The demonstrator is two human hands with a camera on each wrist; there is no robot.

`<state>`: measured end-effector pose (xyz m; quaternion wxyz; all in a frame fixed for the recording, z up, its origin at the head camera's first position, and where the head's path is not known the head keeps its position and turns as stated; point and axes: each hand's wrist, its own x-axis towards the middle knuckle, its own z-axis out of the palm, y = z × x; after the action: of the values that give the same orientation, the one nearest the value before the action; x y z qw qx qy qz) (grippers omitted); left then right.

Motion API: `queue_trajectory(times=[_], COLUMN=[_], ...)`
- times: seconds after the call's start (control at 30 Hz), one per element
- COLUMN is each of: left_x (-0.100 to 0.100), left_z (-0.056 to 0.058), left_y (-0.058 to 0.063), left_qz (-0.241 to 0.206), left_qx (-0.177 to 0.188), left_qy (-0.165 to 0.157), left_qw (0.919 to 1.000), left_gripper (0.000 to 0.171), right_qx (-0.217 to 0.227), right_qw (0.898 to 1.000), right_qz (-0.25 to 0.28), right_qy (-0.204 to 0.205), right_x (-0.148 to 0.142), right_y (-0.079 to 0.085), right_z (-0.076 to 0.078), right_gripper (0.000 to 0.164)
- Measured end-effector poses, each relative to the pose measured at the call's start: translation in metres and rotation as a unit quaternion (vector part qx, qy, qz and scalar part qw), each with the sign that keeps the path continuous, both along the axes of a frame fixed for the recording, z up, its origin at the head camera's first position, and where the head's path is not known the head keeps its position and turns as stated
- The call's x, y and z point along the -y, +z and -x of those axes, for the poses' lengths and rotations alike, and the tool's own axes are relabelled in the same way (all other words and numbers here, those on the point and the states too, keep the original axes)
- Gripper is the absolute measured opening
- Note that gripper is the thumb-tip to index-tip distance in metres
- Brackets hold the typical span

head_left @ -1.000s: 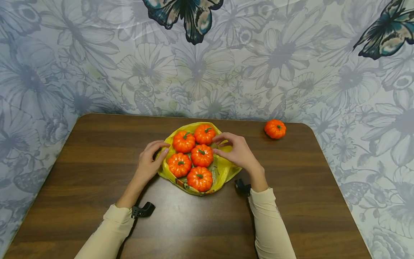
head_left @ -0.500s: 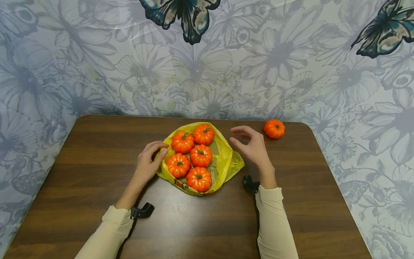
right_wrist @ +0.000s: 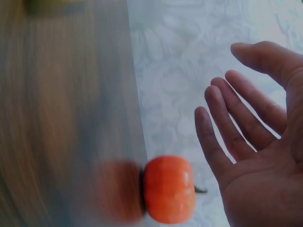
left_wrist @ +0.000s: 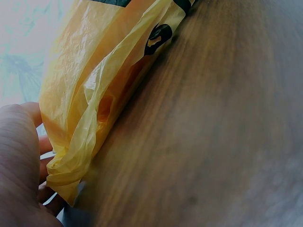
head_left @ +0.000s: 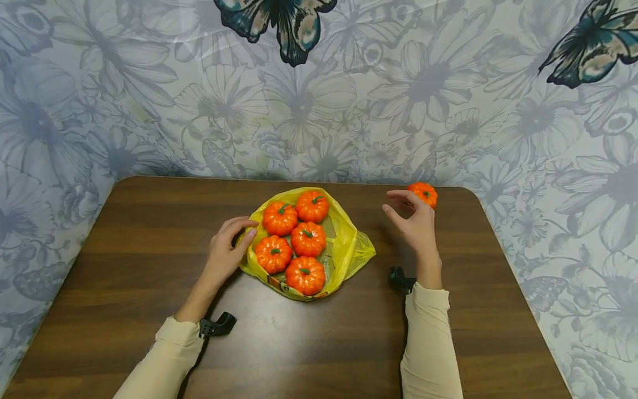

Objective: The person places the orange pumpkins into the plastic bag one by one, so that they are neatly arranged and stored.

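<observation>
A yellow plastic bag (head_left: 344, 244) lies with its mouth open on the table, several small orange pumpkins (head_left: 308, 239) with green stems inside it. My left hand (head_left: 228, 249) holds the bag's left rim, its fingers partly hidden behind the yellow film (left_wrist: 75, 118) in the left wrist view. At the table's far right, a lone orange pumpkin (head_left: 423, 194) is partly covered by my right hand (head_left: 415, 219) in the head view. The right wrist view shows that hand's fingers (right_wrist: 222, 118) spread and holding nothing, above and beside the lone pumpkin (right_wrist: 169, 189).
The brown wooden table (head_left: 164, 233) has its back edge against a wall covering (head_left: 309, 111) patterned with flowers and butterflies. Black wrist cameras (head_left: 217, 324) are strapped to both wrists.
My right hand has left the bag's right side and moved rightward to the lone pumpkin. The bag's right corner has spread outward. My left hand has stayed at the rim.
</observation>
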<state>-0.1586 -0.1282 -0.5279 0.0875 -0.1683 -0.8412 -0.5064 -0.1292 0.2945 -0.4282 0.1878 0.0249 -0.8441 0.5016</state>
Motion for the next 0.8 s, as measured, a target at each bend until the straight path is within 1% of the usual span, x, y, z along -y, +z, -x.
queue_trajectory(times=[0.13, 0.3, 0.43, 0.6, 0.7, 0.8], left_x=[0.001, 0.001, 0.000, 0.000, 0.000, -0.001], left_z=[-0.001, -0.002, -0.002, -0.002, -0.002, -0.002], left_y=[0.000, 0.000, 0.001, 0.001, 0.002, 0.002], left_qz=[0.002, 0.011, 0.008, 0.007, 0.007, 0.006], left_qx=[0.002, 0.004, 0.005, 0.005, 0.004, 0.003], left_qy=[0.002, 0.003, 0.002, 0.002, 0.002, 0.001], left_qw=[1.0000, 0.9999, 1.0000, 1.0000, 1.0000, 1.0000], left_gripper=[0.023, 0.024, 0.024, 0.024, 0.024, 0.024], right_qx=[-0.013, -0.023, -0.034, -0.062, -0.082, -0.089], right_qw=[0.999, 0.998, 0.996, 0.991, 0.986, 0.983], right_qz=[0.011, 0.028, 0.039, 0.075, 0.097, 0.112], right_qy=[-0.028, -0.053, -0.072, -0.096, -0.106, -0.116], right_x=[-0.012, -0.024, -0.032, -0.042, -0.049, -0.056], right_y=[-0.001, -0.003, -0.004, -0.006, -0.009, -0.014], right_z=[-0.003, -0.007, -0.008, -0.009, -0.009, -0.008], right_gripper=[0.032, 0.032, 0.031, 0.033, 0.037, 0.042])
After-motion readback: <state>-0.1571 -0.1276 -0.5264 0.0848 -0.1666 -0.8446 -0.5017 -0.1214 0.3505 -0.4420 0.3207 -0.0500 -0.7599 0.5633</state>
